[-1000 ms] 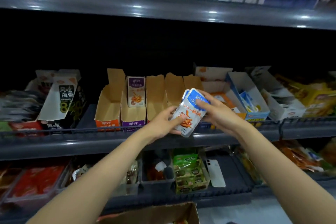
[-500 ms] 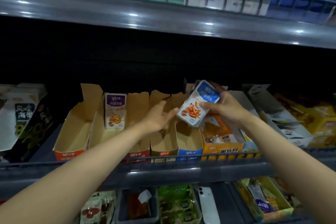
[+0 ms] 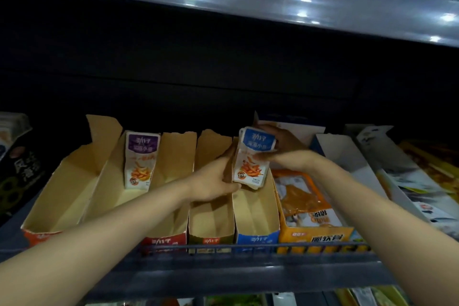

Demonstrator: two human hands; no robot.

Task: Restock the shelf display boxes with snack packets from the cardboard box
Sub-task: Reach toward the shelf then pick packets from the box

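My right hand [image 3: 285,149] is curled round the top of a small stack of blue-and-white plastic snack packets [image 3: 252,156], thumb across the front and fingers behind. The stack stands upright at the back of the narrow brown cardboard display box with the blue front [image 3: 255,221]. My left hand [image 3: 213,181] lies nearly straight-fingered along that box's left wall, thumb at the packets' lower corner. I cannot tell whether it pinches the wall or only steadies it. To do this well, I'd keep the wall braced and seat the stack flat against the back, labels forward like the purple-topped packet [image 3: 141,159], then release.
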